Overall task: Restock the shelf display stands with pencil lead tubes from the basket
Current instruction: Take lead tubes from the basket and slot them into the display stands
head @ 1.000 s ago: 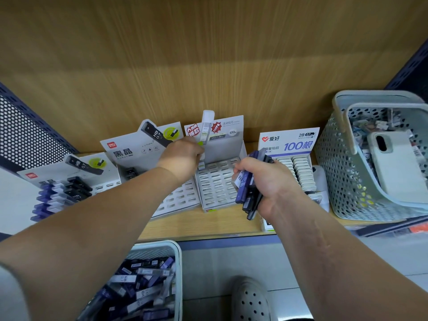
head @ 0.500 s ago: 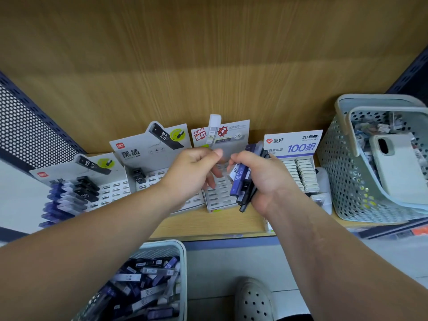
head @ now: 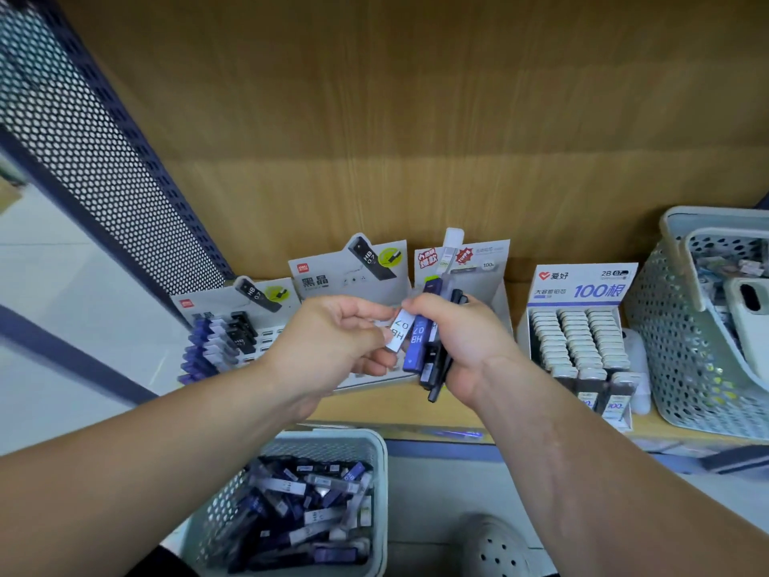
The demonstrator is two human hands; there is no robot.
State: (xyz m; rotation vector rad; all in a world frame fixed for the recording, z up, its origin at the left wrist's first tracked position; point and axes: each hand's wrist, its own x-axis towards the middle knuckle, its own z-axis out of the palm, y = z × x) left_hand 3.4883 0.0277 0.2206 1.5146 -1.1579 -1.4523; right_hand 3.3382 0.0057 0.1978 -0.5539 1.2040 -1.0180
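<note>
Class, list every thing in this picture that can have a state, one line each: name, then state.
Left hand, pinches the white HB tube.
Right hand, grips a tube bundle.
Floor basket, holds many loose tubes.
Leftmost stand, partly filled; some slots free.
100-count stand, rows full.
Shelf basket, holds a white phone and small items.
</note>
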